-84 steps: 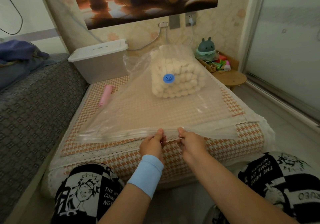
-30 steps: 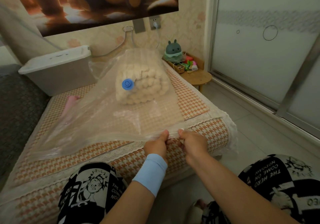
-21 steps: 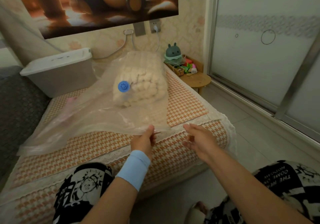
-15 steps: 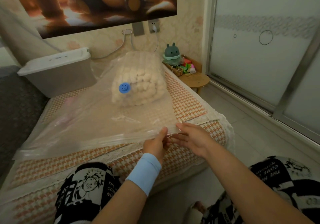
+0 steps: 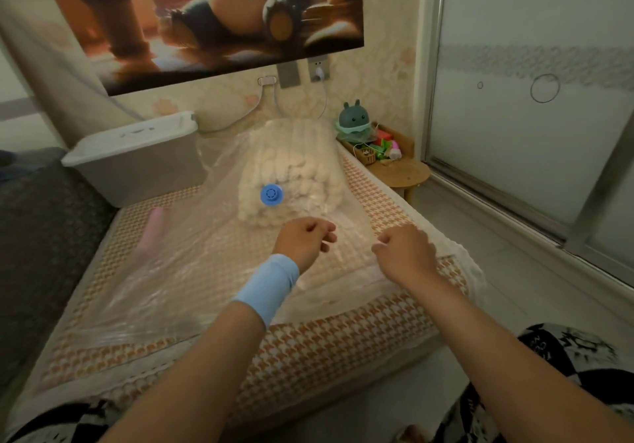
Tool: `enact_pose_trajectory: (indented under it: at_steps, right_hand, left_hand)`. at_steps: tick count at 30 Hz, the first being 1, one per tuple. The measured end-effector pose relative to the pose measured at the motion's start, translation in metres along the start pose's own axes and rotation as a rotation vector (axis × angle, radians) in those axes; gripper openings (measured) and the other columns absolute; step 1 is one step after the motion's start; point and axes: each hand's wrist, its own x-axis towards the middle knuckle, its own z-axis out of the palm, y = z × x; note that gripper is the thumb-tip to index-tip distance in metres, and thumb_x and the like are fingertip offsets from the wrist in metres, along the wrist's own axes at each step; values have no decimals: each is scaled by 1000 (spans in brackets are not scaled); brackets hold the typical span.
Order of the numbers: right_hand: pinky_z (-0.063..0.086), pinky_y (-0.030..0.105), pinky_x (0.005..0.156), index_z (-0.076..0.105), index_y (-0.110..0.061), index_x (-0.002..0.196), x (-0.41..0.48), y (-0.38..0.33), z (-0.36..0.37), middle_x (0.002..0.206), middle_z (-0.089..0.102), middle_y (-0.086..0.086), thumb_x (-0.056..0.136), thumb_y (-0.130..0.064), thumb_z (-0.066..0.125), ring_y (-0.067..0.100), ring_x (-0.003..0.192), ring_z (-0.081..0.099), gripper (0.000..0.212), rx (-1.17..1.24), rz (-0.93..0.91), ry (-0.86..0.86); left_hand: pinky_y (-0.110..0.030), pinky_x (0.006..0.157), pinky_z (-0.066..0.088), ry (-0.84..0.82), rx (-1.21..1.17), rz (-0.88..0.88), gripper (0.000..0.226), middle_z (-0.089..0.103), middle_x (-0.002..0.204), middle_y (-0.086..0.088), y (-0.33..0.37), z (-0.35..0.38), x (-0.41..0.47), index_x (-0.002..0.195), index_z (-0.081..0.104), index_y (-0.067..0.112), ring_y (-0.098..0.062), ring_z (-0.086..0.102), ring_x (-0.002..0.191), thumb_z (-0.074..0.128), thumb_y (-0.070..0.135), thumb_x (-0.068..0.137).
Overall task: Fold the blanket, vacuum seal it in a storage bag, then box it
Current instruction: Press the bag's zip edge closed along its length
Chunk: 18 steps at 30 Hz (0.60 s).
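In the head view, a bed [image 5: 343, 339] with an orange and white cover fills the middle of the frame. A big clear storage bag [image 5: 192, 271] lies flat on it. The folded cream blanket [image 5: 295, 171] sits inside the bag at its far end, just above the middle of the frame. A round blue valve [image 5: 271, 195] is on the bag, in front of the blanket.

The left hand [image 5: 305, 240] wears a blue wristband [image 5: 266, 285] and hangs over the bag. Its grip is loose, with nothing seen in it. The right hand [image 5: 404, 250] is at the bag's right edge. Its fingers are curled in, and it is not clear if the grip pinches the plastic.

A white box [image 5: 137, 164] with its lid on stands on the bed, left of the blanket. A pink thing [image 5: 154, 226] lies under the bag's left side.
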Motion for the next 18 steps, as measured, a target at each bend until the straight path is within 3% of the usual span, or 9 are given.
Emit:
enact_pose_trajectory:
  at_steps: [3, 7, 9, 11, 15, 18]
  right_hand:
    - [39, 44, 103, 69, -28, 119, 27, -32, -4, 132, 54, 5, 99, -39, 55, 30, 123, 46, 27, 15, -172, 14]
    - [43, 47, 100, 68, -35, 90, 73, -76, 7, 122, 58, 2, 90, -39, 66, 28, 120, 50, 5, 327, -301, 7]
    - [37, 43, 108, 66, -34, 84, 95, -95, 12, 134, 54, 4, 86, -37, 71, 28, 130, 44, 6, 446, -281, 28]
    - [35, 35, 107, 72, -24, 90, 122, -113, 17, 140, 49, 6, 88, -35, 72, 27, 134, 42, 11, 517, -223, 10]
    - [42, 26, 79, 70, -21, 84, 168, -136, 38, 118, 62, 2, 89, -30, 73, 17, 101, 60, 11, 642, -188, -102]
    - [45, 30, 84, 67, -24, 77, 203, -150, 57, 123, 60, 4, 90, -30, 72, 22, 107, 61, 15, 646, -223, -113]
  left_hand:
    - [-19, 72, 46, 125, 236, 115, 21, 68, 99, 4, 10, -23, 41, 104, 69, 17, -13, 61, 84, 49, 12, 97]
    - [-26, 84, 47, 280, 478, 191, 30, 58, 125, -1, 13, -53, 102, 116, 65, 20, -23, 59, 109, 43, 10, 98]
    - [-39, 97, 47, 304, 559, 208, 31, 50, 138, -5, 9, -69, 136, 118, 62, 24, -29, 53, 119, 45, 12, 96]
    - [-46, 109, 35, 252, 742, 172, 39, 37, 150, -2, 6, -84, 169, 133, 52, 31, -28, 36, 135, 53, 28, 94]
    - [-57, 115, 16, 112, 956, 55, 69, 11, 160, 7, -9, -97, 212, 147, 23, 45, -23, 10, 147, 48, 67, 86]
    - [-62, 114, 13, 130, 949, 23, 71, 2, 161, 12, -22, -102, 236, 148, 14, 48, -22, 4, 149, 38, 73, 86]
